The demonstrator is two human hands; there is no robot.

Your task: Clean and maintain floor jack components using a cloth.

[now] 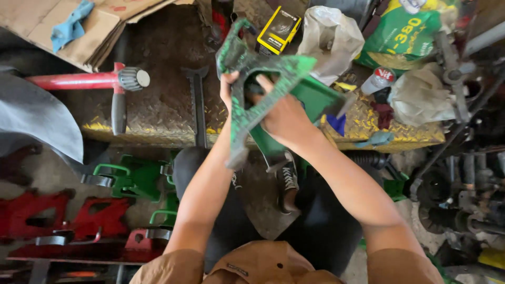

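Note:
I hold up a worn green metal stand frame [247, 68] with chipped paint, tilted, in front of me. My left hand [228, 88] grips its left edge from behind, mostly hidden by the metal. My right hand [281, 113] is pushed through the frame's opening and closes on its inner bar. Behind the frame lies a green flat metal piece [314, 97].
A checkered steel platform [158, 113] carries a long dark bar [198, 105], a red jack handle [84, 80], a yellow box [279, 30], bags and cardboard. On the floor at left stand green [129, 179] and red [63, 213] stands. Machine parts [463, 179] crowd the right.

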